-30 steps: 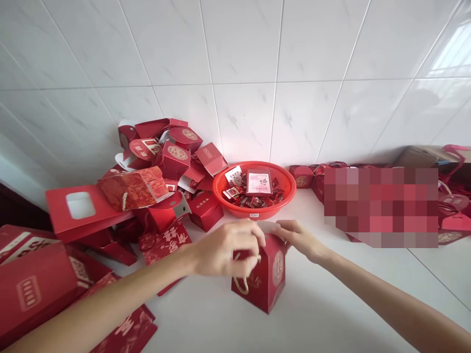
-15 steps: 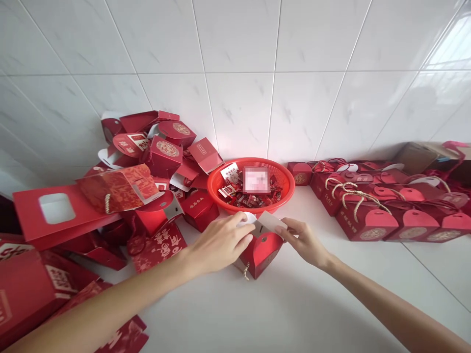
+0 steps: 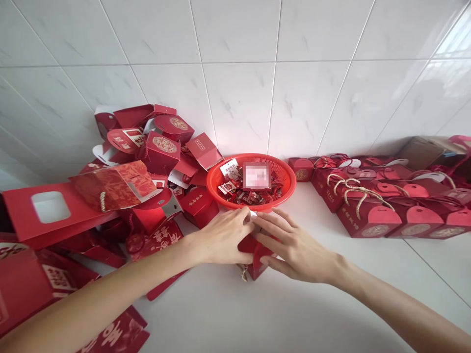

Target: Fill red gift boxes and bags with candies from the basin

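Note:
A small red box (image 3: 256, 271) with a twisted cord at its lower left stands on the white surface, partly covered by both hands. My left hand (image 3: 226, 238) holds the box's upper left side, its fingertips at a bit of white flap. Over the top and right side of the box lies my right hand (image 3: 290, 245), fingers spread and touching it. Just behind the hands sits a red basket (image 3: 289, 196) with small wrapped packets and a white printed card (image 3: 230, 169).
Red boxes and flat cartons (image 3: 162, 149) are heaped at the left, reaching the front edge. Rows of closed red boxes (image 3: 371, 215) with cords stand at the right. A brown carton (image 3: 423, 149) is behind them. A tiled wall (image 3: 239, 108) rises at the back.
My right hand has moved left onto the box, its fingers now spread. The pale flap it pinched is mostly hidden. My left hand has closed in on the box's left side.

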Demonstrator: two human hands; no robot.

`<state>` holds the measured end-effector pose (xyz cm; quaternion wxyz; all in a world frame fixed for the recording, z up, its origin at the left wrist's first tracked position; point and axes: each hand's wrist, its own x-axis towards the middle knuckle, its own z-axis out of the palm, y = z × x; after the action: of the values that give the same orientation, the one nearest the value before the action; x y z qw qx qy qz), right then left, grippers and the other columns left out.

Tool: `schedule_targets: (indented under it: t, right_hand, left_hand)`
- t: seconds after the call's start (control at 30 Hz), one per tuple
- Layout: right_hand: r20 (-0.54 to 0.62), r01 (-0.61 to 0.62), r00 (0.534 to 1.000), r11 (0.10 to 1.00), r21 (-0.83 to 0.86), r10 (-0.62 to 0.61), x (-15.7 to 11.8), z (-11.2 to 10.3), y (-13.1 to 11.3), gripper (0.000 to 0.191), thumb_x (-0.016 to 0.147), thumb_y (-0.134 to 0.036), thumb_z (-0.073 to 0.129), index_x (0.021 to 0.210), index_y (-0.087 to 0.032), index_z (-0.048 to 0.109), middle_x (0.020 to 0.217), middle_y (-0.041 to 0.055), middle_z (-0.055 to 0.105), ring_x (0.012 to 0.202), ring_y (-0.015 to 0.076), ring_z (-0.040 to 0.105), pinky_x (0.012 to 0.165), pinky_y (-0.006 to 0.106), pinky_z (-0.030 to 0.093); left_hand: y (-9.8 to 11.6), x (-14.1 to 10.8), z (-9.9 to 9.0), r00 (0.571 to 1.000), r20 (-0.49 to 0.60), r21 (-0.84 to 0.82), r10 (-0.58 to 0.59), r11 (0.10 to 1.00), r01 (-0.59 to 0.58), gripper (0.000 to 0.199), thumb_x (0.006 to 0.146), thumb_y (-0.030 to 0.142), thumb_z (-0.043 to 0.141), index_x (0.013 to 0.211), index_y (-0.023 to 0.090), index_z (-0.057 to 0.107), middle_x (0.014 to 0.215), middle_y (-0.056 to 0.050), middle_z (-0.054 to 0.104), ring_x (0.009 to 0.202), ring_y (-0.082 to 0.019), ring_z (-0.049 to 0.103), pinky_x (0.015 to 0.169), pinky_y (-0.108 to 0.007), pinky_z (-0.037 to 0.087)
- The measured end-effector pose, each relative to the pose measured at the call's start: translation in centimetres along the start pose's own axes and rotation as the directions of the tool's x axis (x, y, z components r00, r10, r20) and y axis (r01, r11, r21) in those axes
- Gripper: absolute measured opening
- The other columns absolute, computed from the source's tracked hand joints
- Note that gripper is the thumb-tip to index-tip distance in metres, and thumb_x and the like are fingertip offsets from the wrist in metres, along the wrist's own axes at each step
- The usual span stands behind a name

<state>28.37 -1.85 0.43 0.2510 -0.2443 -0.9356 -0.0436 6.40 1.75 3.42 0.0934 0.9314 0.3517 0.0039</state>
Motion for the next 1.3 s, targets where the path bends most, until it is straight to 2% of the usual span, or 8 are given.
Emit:
schedule_targets:
  t: [0.27,0.37,0.47,0.57,0.87,1.1,1.2,1.3]
  right_hand:
    - [0.049,-0.094,0.995,0.97,0.222,0.085,-0.9,-1.8,0.2,0.035,0.102,-0.028,0.05,0.073,-0.02,0.068,0.121,0.0116,0.071,0.122,0.0253,0.062,0.11,0.047,0.046]
    - [0.145,-0.2,0.973,0.97,0.139,0.18,-1.6,-1.9,0.1,0.023,0.093,-0.041,0.065,0.095,-0.019,0.073,0.134,0.0157,0.064,0.133,0.0326,0.054,0.108,0.049,0.048]
    - [0.268,-0.316,0.921,0.945,0.083,0.284,-2.5,-1.5,0.1,0.068,0.08,-0.06,0.074,0.132,-0.017,0.062,0.149,0.0233,0.05,0.138,0.0399,0.048,0.104,0.051,0.051]
    - [0.315,-0.368,0.891,0.926,0.085,0.325,-3.5,-0.5,0.3,0.084,0.08,-0.068,0.067,0.146,-0.019,0.051,0.155,0.0248,0.041,0.134,0.0401,0.053,0.102,0.052,0.051]
    - [0.087,-0.275,0.958,0.961,0.02,0.272,-3.7,1.5,2.0,0.075,0.085,-0.069,0.059,0.136,-0.014,0.059,0.15,0.0265,0.048,0.135,0.0391,0.052,0.104,0.056,0.049]
    - [-0.099,-0.357,0.902,0.856,0.374,0.42,-0.4,-2.6,5.5,0.036,0.095,-0.053,0.059,0.106,-0.021,0.073,0.118,0.0119,0.072,0.108,0.0261,0.069,0.092,0.039,0.056]
    - [-0.143,-0.397,0.811,0.713,0.578,0.568,2.1,-2.7,9.1,0.032,0.094,-0.048,0.059,0.094,-0.019,0.073,0.096,0.0081,0.076,0.091,0.0232,0.072,0.081,0.034,0.057]
    - [-0.169,-0.428,0.677,0.571,0.701,0.716,4.6,-0.7,12.8,0.026,0.086,-0.042,0.063,0.088,-0.018,0.071,0.084,0.0061,0.075,0.08,0.0227,0.072,0.076,0.035,0.057]
  left_hand:
    - [-0.8,-1.0,-0.2,0.992,-0.055,-0.13,0.118,0.984,-0.124,0.051,0.09,0.063,0.058,0.068,0.018,0.064,0.102,-0.008,0.062,0.106,-0.027,0.059,0.085,-0.035,0.049]
    - [-0.5,-1.9,-0.2,0.998,-0.037,-0.224,0.056,0.972,-0.063,0.056,0.101,0.051,0.042,0.06,0.017,0.059,0.119,-0.01,0.063,0.119,-0.027,0.058,0.093,-0.036,0.049]
    - [0.2,-2.8,0.1,1.0,0.005,-0.226,-0.006,0.974,0.007,0.041,0.092,0.055,0.059,0.075,0.019,0.066,0.138,-0.011,0.057,0.131,-0.033,0.052,0.099,-0.04,0.049]
    - [0.3,-3.4,1.0,0.999,0.037,-0.22,-0.014,0.975,0.022,0.05,0.078,0.06,0.072,0.106,0.019,0.068,0.156,-0.015,0.042,0.143,-0.039,0.04,0.106,-0.046,0.047]
    - [-2.7,-2.1,5.2,0.962,-0.256,-0.141,0.099,0.98,-0.139,0.058,0.086,0.06,0.066,0.125,0.018,0.062,0.156,-0.019,0.04,0.142,-0.036,0.043,0.112,-0.049,0.044]
    - [-3.1,-0.4,0.3,0.921,-0.376,-0.175,0.105,0.968,-0.182,0.031,0.094,0.044,0.057,0.108,0.019,0.069,0.123,-0.011,0.066,0.11,-0.023,0.066,0.096,-0.033,0.053]
    - [-4.3,2.7,-2.9,0.945,-0.326,-0.176,-0.041,0.984,-0.018,0.031,0.096,0.031,0.046,0.079,0.019,0.068,0.091,-0.006,0.072,0.086,-0.019,0.069,0.081,-0.029,0.052]
    - [-6.0,7.0,-4.2,0.912,-0.064,-0.06,-0.405,0.914,0.402,0.025,0.089,0.03,0.054,0.07,0.02,0.067,0.077,-0.007,0.074,0.077,-0.023,0.071,0.071,-0.03,0.051]
